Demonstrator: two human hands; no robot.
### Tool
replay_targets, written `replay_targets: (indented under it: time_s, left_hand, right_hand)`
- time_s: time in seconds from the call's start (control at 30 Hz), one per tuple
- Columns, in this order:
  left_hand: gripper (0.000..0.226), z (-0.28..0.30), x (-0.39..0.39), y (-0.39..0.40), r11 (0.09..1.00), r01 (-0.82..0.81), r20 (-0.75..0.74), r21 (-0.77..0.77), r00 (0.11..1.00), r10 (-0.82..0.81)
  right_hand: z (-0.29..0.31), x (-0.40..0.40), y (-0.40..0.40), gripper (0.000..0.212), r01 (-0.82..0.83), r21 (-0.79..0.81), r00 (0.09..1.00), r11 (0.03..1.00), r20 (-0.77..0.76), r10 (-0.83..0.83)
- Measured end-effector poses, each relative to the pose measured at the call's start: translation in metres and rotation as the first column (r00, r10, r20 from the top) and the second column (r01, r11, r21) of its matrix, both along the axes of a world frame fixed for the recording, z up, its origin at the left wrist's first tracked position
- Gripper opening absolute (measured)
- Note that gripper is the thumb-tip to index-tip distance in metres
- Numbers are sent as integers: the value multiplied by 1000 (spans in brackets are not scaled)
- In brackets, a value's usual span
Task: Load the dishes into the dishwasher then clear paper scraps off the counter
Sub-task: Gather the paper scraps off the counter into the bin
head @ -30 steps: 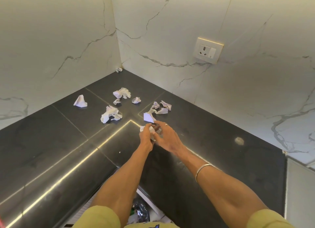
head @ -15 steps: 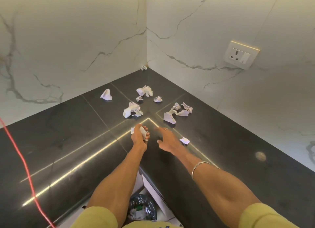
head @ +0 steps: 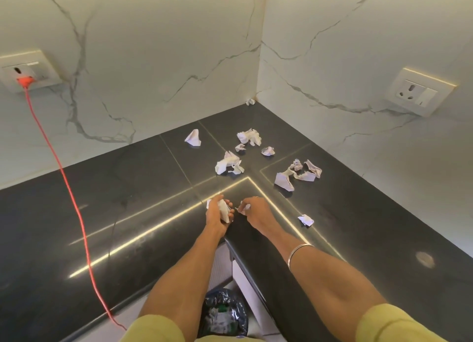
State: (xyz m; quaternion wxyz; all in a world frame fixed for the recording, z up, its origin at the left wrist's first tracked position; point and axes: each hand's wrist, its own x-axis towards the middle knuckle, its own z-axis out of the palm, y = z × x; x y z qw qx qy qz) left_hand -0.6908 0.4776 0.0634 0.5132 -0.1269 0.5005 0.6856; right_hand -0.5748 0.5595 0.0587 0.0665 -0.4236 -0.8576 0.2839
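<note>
- Head-camera view: a white wall socket plate [head: 24, 71] is seen at the far left on the white veined marble wall, with an orange plug [head: 24, 81] seated in it.
- From the plug, a thin orange cable [head: 67, 183] is run down the wall and across the black polished stone counter [head: 76, 201] to its near edge.
- The left arm, in a yellow-green short sleeve [head: 153, 329], is stretched forward over the inner corner of the counter; the left hand [head: 217, 213] is turned with the thumb side up, and its fingers are curled round a wad of crumpled white paper [head: 223, 210].
- Below, between the two forearms, a bin lined with a black plastic bag [head: 225, 313] is seen on the floor, with scraps inside.
- The right hand [head: 254, 211] is held just beside the left, palm down, and a small white paper scrap [head: 243, 209] is pinched at its fingertips; a thin metal bangle [head: 299, 251] is worn on the right forearm.
- Further back on the counter, loose crumpled white paper scraps [head: 229, 166] are scattered toward the wall corner, apart from both hands.
- One small crumpled scrap [head: 305, 220] lies alone on the counter to the right of the right hand.
- A second white socket plate [head: 419, 92] is mounted on the right wall.
</note>
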Motion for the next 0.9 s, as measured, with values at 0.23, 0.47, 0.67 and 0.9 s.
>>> replay_targets:
  time_s: [0.23, 0.47, 0.67, 0.9]
  left_hand:
    - [33, 1, 7, 18, 999, -41, 49, 17, 998, 41]
    - [31, 13, 36, 47, 991, 104, 119, 88, 986, -114]
    - [32, 11, 61, 64, 956, 273, 154, 109, 945, -288]
    - [17, 16, 95, 74, 894, 432, 147, 121, 882, -447]
  right_hand:
    - [31, 16, 10, 23, 116, -74, 942, 991, -308, -133]
    - [49, 25, 15, 19, 95, -88, 905, 992, -408, -123]
    - [29, 56, 18, 18, 199, -117, 894, 973, -386, -229]
    - [36, 103, 25, 15, 272, 7, 926, 962, -275, -260]
